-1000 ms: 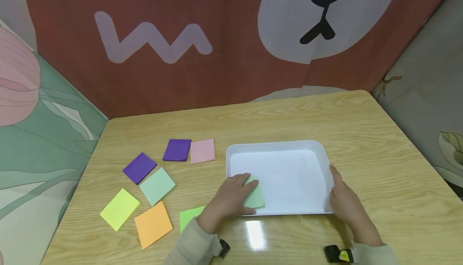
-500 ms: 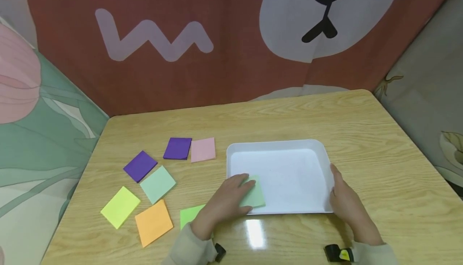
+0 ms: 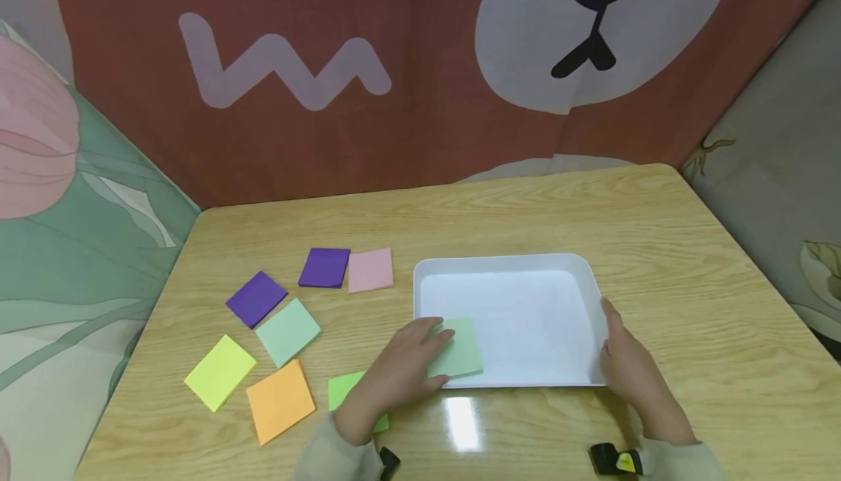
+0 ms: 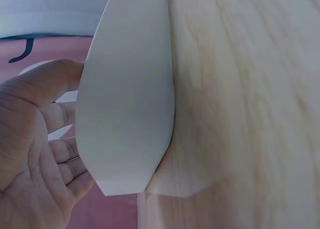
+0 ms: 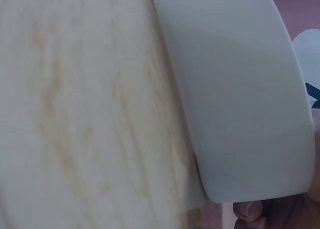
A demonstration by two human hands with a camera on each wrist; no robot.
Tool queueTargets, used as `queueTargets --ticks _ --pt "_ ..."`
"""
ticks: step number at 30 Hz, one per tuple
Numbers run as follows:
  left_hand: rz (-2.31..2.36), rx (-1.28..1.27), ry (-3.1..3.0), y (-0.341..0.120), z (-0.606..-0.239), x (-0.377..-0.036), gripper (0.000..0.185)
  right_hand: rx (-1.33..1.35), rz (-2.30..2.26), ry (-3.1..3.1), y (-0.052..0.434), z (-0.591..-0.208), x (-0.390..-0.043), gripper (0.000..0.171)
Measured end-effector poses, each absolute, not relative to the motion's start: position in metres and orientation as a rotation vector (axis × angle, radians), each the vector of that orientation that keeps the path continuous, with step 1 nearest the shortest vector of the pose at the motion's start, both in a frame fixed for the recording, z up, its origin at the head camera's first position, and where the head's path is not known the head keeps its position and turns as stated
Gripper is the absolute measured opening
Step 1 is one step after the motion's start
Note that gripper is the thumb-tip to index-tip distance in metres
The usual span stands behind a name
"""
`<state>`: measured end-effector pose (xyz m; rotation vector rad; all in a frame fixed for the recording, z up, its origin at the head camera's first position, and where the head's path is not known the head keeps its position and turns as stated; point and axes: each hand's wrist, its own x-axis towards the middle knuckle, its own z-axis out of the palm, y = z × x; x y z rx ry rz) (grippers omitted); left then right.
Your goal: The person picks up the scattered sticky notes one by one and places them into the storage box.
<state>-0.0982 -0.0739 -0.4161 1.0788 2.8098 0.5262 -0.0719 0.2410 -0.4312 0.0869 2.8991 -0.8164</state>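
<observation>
Left hand (image 3: 401,368) has slid back, fingers loose, off the green note (image 3: 460,349); right hand (image 3: 627,371) flat against the tray (image 3: 525,266).

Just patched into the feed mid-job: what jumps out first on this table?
The white tray sits right of the table's middle, with a pale green note lying in its near-left corner under the fingertips of the left hand. The right hand rests against the tray's right wall. Left of the tray lie loose notes: two purple, a pink, a mint, a yellow, an orange.
</observation>
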Motion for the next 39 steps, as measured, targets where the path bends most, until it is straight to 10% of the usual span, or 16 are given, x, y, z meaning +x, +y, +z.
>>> queueTargets --ticks 39 --pt "0.714 0.829 2.831 -0.116 -0.418 -0.077 0.061 0.078 -0.802 2.891 0.241 -0.431 -0.072 0.054"
